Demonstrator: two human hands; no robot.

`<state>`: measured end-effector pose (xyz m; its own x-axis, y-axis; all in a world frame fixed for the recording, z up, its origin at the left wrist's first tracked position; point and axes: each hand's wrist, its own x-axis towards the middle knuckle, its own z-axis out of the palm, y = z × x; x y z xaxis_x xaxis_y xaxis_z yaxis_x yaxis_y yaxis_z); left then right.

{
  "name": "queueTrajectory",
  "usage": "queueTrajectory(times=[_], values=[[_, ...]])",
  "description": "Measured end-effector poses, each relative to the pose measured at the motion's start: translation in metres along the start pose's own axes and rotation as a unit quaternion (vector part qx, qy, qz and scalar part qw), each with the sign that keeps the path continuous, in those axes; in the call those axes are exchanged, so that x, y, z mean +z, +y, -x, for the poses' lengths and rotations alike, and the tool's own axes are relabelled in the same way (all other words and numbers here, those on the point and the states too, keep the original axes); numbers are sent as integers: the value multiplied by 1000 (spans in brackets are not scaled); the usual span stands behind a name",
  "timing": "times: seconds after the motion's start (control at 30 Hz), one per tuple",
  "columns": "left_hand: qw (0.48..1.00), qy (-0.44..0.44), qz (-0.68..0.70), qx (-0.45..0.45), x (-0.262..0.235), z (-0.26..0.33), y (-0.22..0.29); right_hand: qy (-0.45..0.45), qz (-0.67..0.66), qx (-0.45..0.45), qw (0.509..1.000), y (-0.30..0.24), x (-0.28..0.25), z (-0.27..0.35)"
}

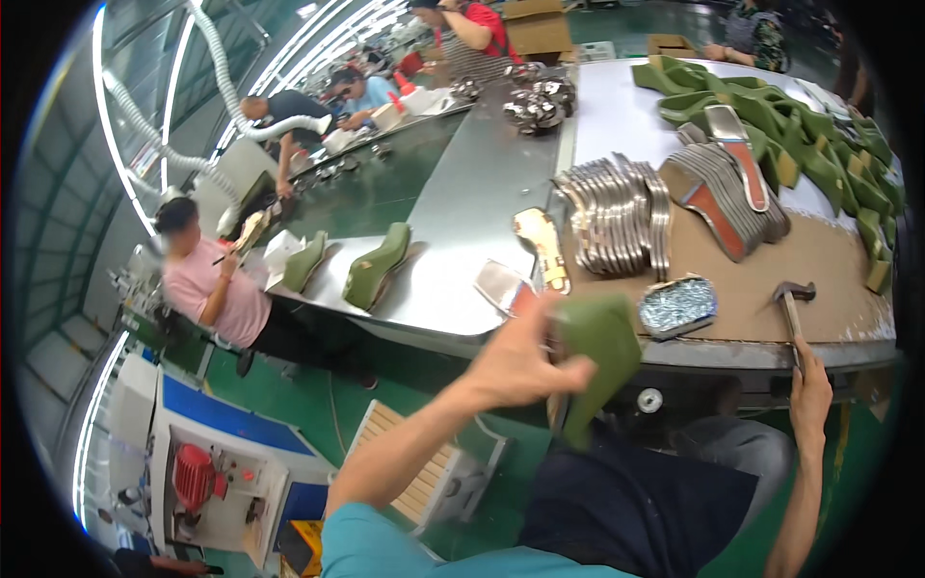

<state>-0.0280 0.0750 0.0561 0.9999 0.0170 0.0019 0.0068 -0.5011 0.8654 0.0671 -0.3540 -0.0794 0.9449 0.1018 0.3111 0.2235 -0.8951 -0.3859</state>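
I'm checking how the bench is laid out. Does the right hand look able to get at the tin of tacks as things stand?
Probably yes. The right hand grips a hammer, and the tin of tacks sits just left of the hammer head near the bench edge, nothing between; but the hand is full.

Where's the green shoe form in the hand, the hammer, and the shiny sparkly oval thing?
Green shoe form [599, 339], head view, on its broad upper side.
Metal-headed hammer [794, 291], head view, on its head.
Glittery silver oval piece [677, 305], head view, on its sparkly top.

We see two brown cardboard boxes beyond the far end of the grey workbench [462, 193]: a large one [537, 29], a smaller open one [672, 43] to its right.
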Motion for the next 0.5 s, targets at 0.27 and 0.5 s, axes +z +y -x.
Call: queueTrajectory(times=[0.27, 0.5], values=[[848, 463, 250, 60, -123, 24, -92, -15, -42, 9, 999, 9, 3, 9], [877, 452, -6, -166, -149, 43, -239, -26, -72, -11, 997, -4, 4, -2]])
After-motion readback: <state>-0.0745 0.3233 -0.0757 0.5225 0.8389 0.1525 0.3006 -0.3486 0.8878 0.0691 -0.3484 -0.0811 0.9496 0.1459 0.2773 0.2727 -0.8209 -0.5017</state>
